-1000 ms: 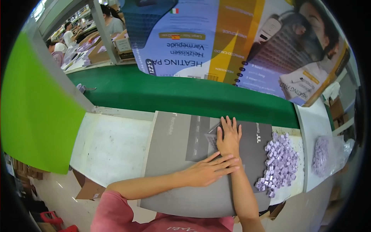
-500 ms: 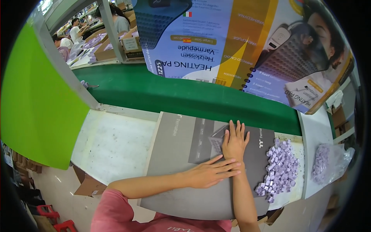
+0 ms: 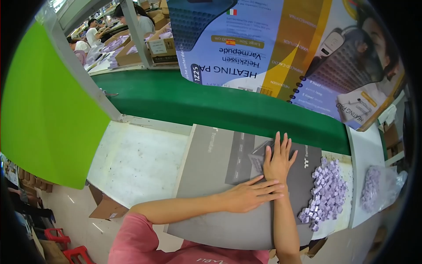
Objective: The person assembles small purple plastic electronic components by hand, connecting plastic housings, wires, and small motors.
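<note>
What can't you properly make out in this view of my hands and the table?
All in the head view:
- Grey board: parts hidden beneath your left hand, right hand and forearms.
- Lilac pile: lower pieces hidden by those on top.
- Clear bag: small contents blurred behind plastic, uncountable.
- Colourful printed panel: top cut off by the picture's upper edge.

We wore a dusty-pink top [image 3: 246,255], white cursive-style lettering [image 3: 211,261] across its front, the creased left sleeve [image 3: 134,240] ending above the elbow; our forearms [image 3: 180,208] were bare, as were our slender-fingered left hand [image 3: 251,196] and right hand [image 3: 277,165].
</note>
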Tool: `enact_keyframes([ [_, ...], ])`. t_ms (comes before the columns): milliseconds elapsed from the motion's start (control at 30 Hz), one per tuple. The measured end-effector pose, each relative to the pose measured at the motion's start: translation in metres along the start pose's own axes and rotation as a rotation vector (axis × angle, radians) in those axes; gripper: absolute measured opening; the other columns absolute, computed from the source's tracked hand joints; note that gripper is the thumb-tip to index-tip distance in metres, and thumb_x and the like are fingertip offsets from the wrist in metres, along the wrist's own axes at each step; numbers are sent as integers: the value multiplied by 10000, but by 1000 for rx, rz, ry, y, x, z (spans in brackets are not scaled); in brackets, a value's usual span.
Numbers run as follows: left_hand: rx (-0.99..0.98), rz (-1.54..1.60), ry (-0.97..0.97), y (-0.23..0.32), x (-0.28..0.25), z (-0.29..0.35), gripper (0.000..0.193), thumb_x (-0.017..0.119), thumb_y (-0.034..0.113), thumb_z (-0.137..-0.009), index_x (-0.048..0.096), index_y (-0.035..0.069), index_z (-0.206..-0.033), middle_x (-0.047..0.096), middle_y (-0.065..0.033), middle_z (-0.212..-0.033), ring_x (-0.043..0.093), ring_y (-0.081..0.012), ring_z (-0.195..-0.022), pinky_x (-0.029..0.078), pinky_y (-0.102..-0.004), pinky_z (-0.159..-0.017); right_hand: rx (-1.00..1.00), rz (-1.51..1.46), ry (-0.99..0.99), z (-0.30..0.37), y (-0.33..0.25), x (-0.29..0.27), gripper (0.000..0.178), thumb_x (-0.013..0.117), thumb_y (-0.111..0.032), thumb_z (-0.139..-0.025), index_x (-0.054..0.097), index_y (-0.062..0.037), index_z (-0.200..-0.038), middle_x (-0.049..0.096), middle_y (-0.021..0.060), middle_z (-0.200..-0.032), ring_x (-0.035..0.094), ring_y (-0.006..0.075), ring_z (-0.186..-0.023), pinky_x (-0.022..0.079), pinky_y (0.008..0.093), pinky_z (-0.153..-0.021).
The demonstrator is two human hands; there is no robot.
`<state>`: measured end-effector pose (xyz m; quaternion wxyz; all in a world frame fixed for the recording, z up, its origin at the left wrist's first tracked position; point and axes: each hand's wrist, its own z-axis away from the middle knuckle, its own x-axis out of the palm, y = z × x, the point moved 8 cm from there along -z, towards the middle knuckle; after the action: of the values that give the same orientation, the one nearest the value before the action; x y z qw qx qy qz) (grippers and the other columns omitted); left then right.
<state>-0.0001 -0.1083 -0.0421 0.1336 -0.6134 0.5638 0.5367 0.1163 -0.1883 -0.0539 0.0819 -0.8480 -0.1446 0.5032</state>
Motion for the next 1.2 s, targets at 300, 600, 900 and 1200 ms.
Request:
enact_keyframes([
  [300,-14,2,-39,-2,-1,1,719,608,112,-911,308,208,-1558,274,-32,-1623,218,-226,-1513,257,-502,-1196,10,8,-141,-2,2,9,513,421,-341,-1034,443,-66,-1466,414,167,-1528,299,366,-1459,132,606,-1180],
  [600,-16,-11,-58,-2,0,-1,711,596,109,-918,306,204,-1559,268,-42,-1625,212,-224,-1515,259,-500,-1194,-2,13,-185,-4,3,12,504,422,-341,-1034,481,-34,-1430,447,172,-1505,320,355,-1450,173,579,-1179],
  [900,-673,-498,311,-132,-91,49,628,527,379,-978,374,108,-1524,290,-178,-1597,210,-346,-1503,136,-589,-1187,-66,48,-252,0,-9,3,520,414,-355,-1043,479,-11,-1427,462,197,-1485,355,352,-1433,154,565,-1191],
  [1200,-811,-556,283,-164,-80,71,592,438,395,-1025,362,83,-1521,280,-205,-1593,234,-380,-1486,203,-565,-1179,-44,-110,-113,0,-15,-3,518,452,-320,-1033,430,-38,-1467,338,199,-1563,236,383,-1479,143,586,-1188],
])
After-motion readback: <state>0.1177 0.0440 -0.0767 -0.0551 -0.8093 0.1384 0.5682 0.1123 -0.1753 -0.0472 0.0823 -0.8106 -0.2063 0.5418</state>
